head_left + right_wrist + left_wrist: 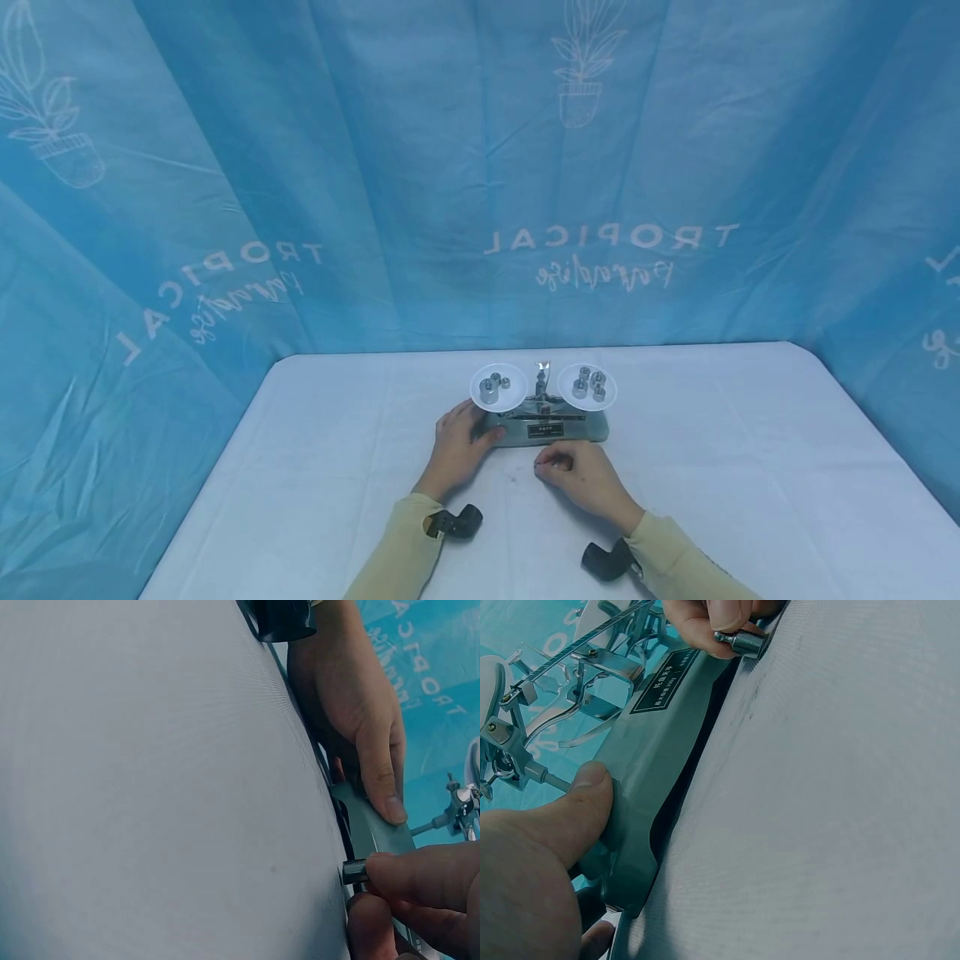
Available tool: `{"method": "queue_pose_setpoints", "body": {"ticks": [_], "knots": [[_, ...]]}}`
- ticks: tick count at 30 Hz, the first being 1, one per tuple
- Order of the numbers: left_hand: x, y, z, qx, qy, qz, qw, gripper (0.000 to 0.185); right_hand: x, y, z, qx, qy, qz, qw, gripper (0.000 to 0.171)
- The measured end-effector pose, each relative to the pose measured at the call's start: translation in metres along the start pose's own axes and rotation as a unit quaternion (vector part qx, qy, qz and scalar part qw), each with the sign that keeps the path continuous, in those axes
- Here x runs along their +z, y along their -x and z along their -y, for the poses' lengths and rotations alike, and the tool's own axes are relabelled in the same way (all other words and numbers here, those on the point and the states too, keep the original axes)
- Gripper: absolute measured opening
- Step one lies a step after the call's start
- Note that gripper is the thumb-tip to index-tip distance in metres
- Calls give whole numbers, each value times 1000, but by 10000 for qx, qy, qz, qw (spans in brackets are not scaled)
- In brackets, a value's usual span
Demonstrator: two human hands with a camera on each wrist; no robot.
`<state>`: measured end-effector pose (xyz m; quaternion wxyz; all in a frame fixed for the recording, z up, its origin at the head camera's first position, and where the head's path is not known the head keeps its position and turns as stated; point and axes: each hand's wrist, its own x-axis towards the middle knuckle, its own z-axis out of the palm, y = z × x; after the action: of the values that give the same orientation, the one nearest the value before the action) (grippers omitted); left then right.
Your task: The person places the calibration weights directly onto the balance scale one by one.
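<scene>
A grey-green balance scale (547,427) stands on the white table, with small metal weights on its left pan (498,386) and on its right pan (587,387). My left hand (461,446) grips the left end of the scale's base (641,784), thumb (585,799) pressed on top. My right hand (577,473) rests on the table just in front of the base and pinches a small metal weight (741,642) between fingertips (397,874). The same weight (355,871) shows in the right wrist view, close to the cloth.
The white tablecloth (315,467) spreads wide on both sides of the scale. Blue printed curtains (375,167) wall in the back and both sides. Black wrist camera mounts (459,522) sit on both sleeves.
</scene>
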<state>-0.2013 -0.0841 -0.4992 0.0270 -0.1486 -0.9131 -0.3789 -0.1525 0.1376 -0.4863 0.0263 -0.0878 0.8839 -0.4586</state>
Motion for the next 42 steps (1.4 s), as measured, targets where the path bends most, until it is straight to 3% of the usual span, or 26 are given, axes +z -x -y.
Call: {"method": "queue_pose_setpoints", "body": {"ticks": [42], "knots": [[0,0,2,101,-40,-25,9999,58,-4,5,19,-15,-233,-280,9993,6]]}}
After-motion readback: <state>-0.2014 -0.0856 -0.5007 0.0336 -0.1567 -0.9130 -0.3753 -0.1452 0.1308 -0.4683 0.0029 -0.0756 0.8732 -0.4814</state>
